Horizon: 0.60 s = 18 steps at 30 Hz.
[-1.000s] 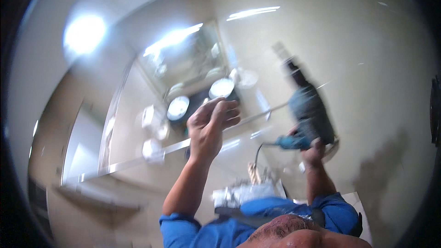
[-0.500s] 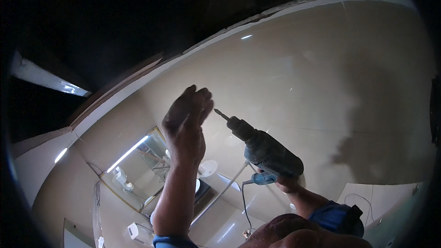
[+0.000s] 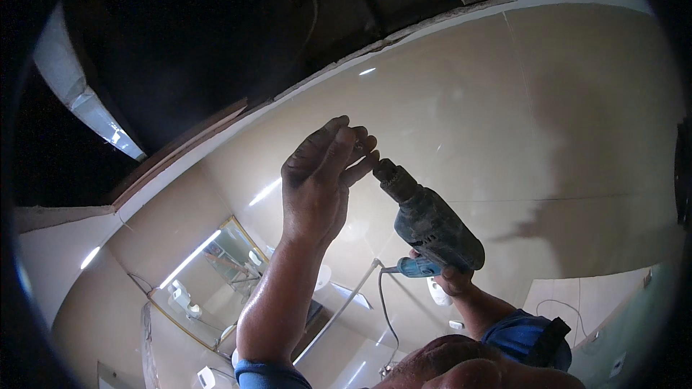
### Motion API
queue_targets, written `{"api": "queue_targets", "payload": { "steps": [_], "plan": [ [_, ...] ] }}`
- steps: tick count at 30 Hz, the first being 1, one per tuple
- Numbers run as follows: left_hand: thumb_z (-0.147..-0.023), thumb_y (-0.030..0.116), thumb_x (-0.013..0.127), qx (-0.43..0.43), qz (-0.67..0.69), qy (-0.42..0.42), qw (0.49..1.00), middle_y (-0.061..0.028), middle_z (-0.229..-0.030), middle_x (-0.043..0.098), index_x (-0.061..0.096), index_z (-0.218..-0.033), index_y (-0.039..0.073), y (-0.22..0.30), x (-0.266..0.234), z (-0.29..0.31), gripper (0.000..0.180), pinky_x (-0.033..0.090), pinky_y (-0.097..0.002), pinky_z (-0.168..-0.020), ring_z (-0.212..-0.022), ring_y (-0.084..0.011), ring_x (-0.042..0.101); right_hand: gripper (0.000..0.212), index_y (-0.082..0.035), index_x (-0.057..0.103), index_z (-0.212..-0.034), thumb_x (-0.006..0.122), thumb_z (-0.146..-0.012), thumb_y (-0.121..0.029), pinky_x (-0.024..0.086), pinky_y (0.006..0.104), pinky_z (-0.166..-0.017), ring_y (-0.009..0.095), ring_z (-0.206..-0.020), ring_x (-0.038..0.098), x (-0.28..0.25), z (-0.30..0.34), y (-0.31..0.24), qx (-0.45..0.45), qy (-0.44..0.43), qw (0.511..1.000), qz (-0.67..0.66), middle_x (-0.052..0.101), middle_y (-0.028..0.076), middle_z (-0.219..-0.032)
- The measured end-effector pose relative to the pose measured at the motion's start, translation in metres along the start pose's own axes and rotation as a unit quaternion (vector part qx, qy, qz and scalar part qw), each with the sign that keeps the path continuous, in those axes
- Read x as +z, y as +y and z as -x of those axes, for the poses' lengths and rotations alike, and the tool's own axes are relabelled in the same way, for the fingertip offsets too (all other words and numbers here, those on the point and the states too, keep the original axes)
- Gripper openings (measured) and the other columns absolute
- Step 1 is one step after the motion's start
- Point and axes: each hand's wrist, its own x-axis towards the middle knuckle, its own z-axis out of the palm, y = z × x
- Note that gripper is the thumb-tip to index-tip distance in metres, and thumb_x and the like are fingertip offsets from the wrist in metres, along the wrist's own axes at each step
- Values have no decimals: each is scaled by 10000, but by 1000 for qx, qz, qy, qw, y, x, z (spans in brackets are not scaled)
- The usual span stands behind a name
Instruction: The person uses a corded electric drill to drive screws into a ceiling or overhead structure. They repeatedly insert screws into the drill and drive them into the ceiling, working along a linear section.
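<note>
- The right hand (image 3: 453, 279) grips a dark power drill (image 3: 432, 227) by its blue handle, low in the picture; only a few fingers show, wrapped tight around the grip below the drill's body.
- The drill slants up and to the left from that hand, its body above the fingers and its dark chuck (image 3: 393, 176) at the upper end, well clear of the grip.
- The left hand (image 3: 321, 180) is raised beside the drill, its back towards the camera, fingers curled in and bunched narrowly.
- Its fingertips (image 3: 362, 162) close at the front of the chuck; whether they pinch a bit or something small there I cannot tell, as the fingers hide it.
- So the drill's nose lies at the left fingertips, while its handle sits in the right hand below and to the right.
- A grey cord (image 3: 380, 302) hangs from the handle's base.
- Behind both hands stands a glossy beige tiled wall (image 3: 548, 130), with a dark, unfinished ceiling opening (image 3: 216, 36) above it.
- A mirror (image 3: 209, 274) shows on the wall at lower left.
</note>
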Motion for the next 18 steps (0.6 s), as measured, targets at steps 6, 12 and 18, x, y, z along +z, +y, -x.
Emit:
{"api": "queue_targets", "payload": {
  "steps": [6,12,18],
  "plan": [
    [-1054,134,610,-39,-34,12,999,-185,-1152,684,601,-1313,-19,7,14,1,300,618,-433,-960,-1116,-299,705,686,-34,483,-1456,767,-933,-374,545,505,-970,298,-1177,623,6,-4,-15,-14,-2,1000,6,582,163,-1382],
    [-1048,188,637,-21,-31,12,999,-195,-1154,680,594,-1318,-32,1,24,-3,351,607,-411,-972,-1118,-300,702,652,-40,514,-1422,777,-922,-365,536,525,-967,294,-1165,617,13,-9,-37,8,13,1000,19,590,157,-1351],
    [-1044,204,643,-33,-16,-39,999,-187,-1147,686,585,-1337,-34,-3,22,-13,382,612,-414,-962,-1114,-289,703,694,-47,519,-1421,805,-893,-394,542,527,-946,300,-1155,613,18,-12,-35,-26,37,999,-24,585,153,-1357]
  ]
}}
